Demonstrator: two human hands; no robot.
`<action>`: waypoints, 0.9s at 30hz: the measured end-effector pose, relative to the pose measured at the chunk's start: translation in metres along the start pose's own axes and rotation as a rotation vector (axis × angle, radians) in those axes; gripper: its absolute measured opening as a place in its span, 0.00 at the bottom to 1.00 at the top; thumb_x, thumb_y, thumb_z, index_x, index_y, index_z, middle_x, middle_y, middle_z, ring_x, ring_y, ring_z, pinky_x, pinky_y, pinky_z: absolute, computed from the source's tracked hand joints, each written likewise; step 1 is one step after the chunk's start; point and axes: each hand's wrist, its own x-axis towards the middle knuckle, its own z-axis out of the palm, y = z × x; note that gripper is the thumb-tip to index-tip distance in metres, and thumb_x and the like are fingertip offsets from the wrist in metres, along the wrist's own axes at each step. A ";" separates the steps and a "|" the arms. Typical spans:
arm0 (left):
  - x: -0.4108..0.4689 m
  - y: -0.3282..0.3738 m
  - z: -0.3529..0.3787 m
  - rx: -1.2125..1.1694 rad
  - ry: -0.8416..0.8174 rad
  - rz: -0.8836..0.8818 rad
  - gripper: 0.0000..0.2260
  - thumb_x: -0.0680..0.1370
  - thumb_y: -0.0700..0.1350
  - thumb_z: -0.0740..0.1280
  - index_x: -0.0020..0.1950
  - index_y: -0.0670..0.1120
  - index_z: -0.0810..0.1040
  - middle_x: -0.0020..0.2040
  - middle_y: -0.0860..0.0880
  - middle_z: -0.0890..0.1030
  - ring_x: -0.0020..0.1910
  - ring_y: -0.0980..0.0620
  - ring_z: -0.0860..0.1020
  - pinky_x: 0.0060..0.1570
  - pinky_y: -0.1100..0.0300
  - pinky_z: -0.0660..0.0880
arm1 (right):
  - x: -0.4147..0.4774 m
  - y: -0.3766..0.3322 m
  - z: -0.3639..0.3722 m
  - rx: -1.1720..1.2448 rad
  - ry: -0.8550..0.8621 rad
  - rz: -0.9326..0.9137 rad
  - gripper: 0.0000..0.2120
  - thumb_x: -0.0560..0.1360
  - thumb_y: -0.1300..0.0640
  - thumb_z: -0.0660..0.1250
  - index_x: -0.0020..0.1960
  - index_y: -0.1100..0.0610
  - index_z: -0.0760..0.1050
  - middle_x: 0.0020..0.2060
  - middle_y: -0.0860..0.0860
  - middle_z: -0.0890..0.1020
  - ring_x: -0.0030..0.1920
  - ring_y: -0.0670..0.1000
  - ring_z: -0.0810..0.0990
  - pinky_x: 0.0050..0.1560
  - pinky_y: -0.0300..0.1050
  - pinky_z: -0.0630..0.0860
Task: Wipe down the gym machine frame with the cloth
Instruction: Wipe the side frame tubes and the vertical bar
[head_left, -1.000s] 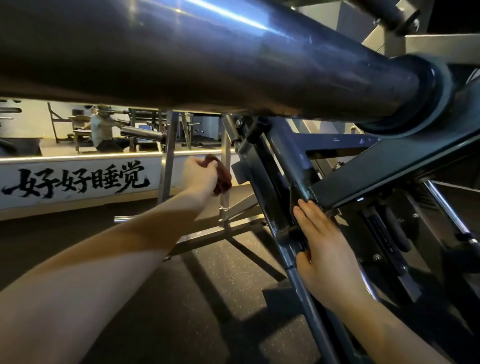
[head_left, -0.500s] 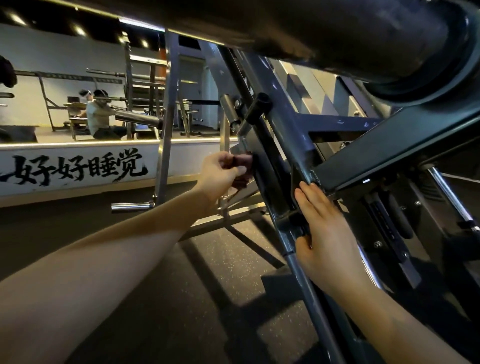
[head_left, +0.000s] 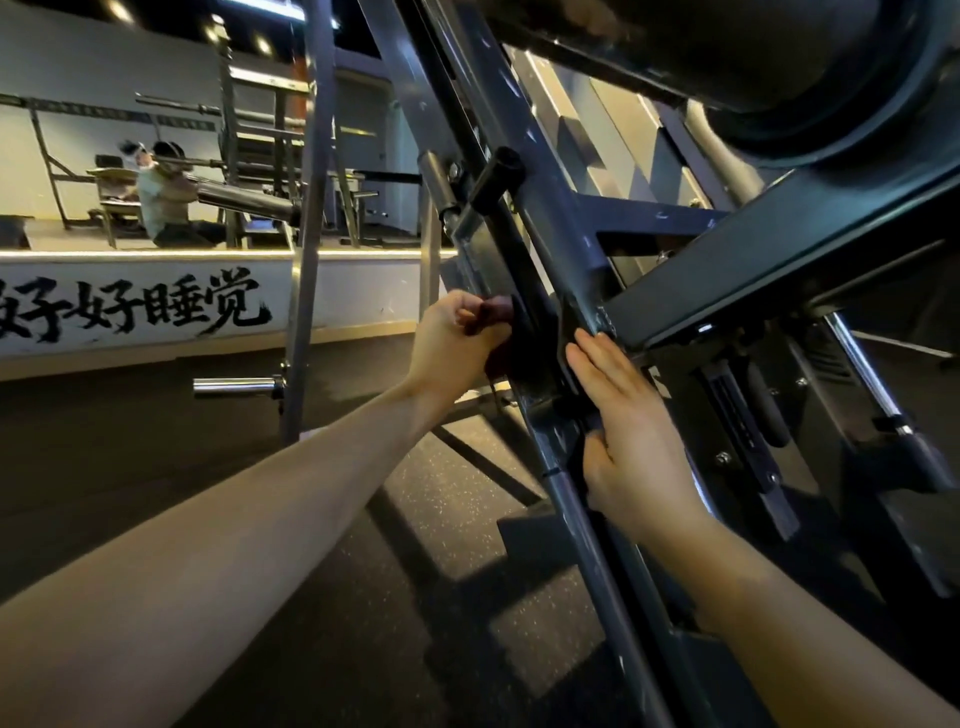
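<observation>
**Against the sloping bar, cloth in the left hand**

Up on the machine's frame (head_left: 524, 270), the left hand (head_left: 452, 338) is curled round a dark red cloth (head_left: 493, 312), pressing it to the bar's left face. The bar runs from upper left to lower right. The right hand (head_left: 634, 431) lies flat just beside it and lower, fingers straight and together. The next stroke likely follows the bar.

Cloth: we grip a dark red crumpled fabric cloth (head_left: 493, 314).
Frame: dark blue-grey slanted steel frame (head_left: 753, 260), right of our grip.
Wall: white low panel (head_left: 343, 296), black brush lettering, left of it.
Floor: black rubber flooring (head_left: 441, 493), pale speckles, below it.
</observation>
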 end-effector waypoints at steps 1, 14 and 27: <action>-0.011 -0.003 0.003 0.019 -0.019 -0.005 0.07 0.79 0.38 0.71 0.55 0.47 0.80 0.54 0.49 0.84 0.55 0.53 0.84 0.57 0.49 0.82 | 0.000 0.000 0.000 0.004 -0.004 0.002 0.37 0.77 0.73 0.60 0.81 0.51 0.58 0.78 0.39 0.56 0.78 0.37 0.47 0.75 0.32 0.41; -0.146 -0.024 0.052 0.060 -0.186 -0.224 0.11 0.80 0.43 0.71 0.60 0.55 0.78 0.54 0.57 0.83 0.55 0.61 0.82 0.60 0.57 0.80 | -0.002 -0.002 -0.030 -0.015 -0.131 -0.016 0.36 0.78 0.71 0.60 0.81 0.49 0.58 0.81 0.41 0.57 0.77 0.35 0.48 0.79 0.41 0.46; -0.137 -0.025 0.083 0.094 0.234 -0.062 0.14 0.79 0.45 0.72 0.51 0.66 0.77 0.53 0.61 0.82 0.57 0.63 0.79 0.64 0.61 0.75 | -0.094 0.045 -0.020 -0.154 -0.060 0.125 0.32 0.78 0.63 0.66 0.80 0.55 0.62 0.80 0.49 0.61 0.80 0.44 0.53 0.79 0.47 0.54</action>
